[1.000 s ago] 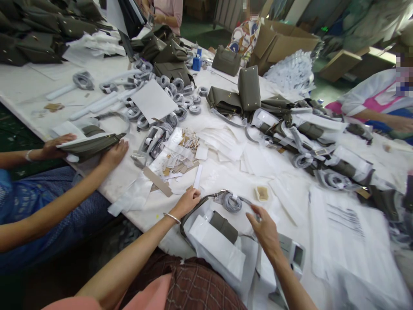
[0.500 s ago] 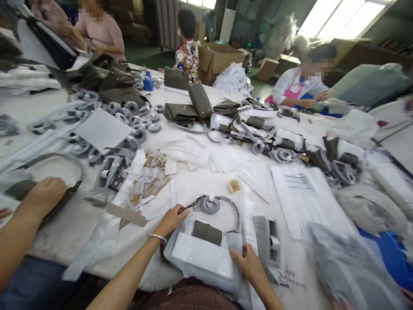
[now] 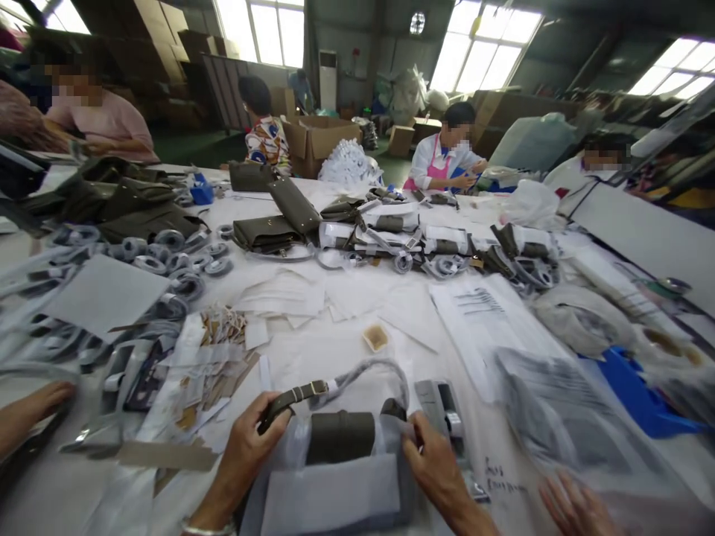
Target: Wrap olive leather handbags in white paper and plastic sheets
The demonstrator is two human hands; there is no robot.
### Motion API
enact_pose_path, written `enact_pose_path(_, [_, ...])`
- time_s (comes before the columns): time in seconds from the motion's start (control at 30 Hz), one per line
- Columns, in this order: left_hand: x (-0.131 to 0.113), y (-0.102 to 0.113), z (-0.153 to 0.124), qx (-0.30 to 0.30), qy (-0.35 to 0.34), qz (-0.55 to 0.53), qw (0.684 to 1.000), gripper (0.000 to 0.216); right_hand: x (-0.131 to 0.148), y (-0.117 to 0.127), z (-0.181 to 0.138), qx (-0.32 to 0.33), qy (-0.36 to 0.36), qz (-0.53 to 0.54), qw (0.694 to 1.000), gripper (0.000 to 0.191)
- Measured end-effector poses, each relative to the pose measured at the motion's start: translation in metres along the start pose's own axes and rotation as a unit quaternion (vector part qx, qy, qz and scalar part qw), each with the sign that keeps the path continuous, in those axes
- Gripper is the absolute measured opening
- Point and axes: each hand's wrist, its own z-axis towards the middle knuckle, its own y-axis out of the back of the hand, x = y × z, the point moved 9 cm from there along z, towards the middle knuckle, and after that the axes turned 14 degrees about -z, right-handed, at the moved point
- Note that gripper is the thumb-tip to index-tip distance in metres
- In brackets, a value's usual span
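Note:
My left hand [image 3: 246, 454] is closed on the olive strap [image 3: 290, 398] of a dark olive handbag [image 3: 342, 435] at the table's near edge. The bag is partly wrapped in white paper [image 3: 329, 495]. Its grey wrapped handle [image 3: 374, 370] arches up behind it. My right hand [image 3: 439, 465] pinches the white wrapping at the bag's right side, fingers curled. Another hand [image 3: 575, 510] shows blurred at the lower right; I cannot tell whose it is.
A grey tape dispenser [image 3: 441, 406] lies right of the bag. Paper tags [image 3: 217, 357], white sheets [image 3: 474, 313] and coiled grey straps [image 3: 167, 260] cover the table [image 3: 335, 342]. More olive bags [image 3: 268, 231] lie farther back. A neighbour's hand [image 3: 30, 409] rests at left. Several workers sit around.
The view has tilted up toward the room. My left hand took the olive strap and lifted it; my right hand moved from the bag's lower edge up to its right side.

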Motion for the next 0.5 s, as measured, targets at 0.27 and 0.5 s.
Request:
enact_pose_path(0.27, [-0.084,-0.048,0.036,-0.011,-0.062,-0.096,0.993,0.021,-0.018,0.147,0.037,-0.192,0.058,-0.047,0.979,0.021])
enact_pose_path(0.5, [-0.113,-0.119,0.048,0.027,-0.090,-0.230,0.969,0.028,-0.050,0.218,0.056,-0.300,0.109,-0.171,0.932,0.019])
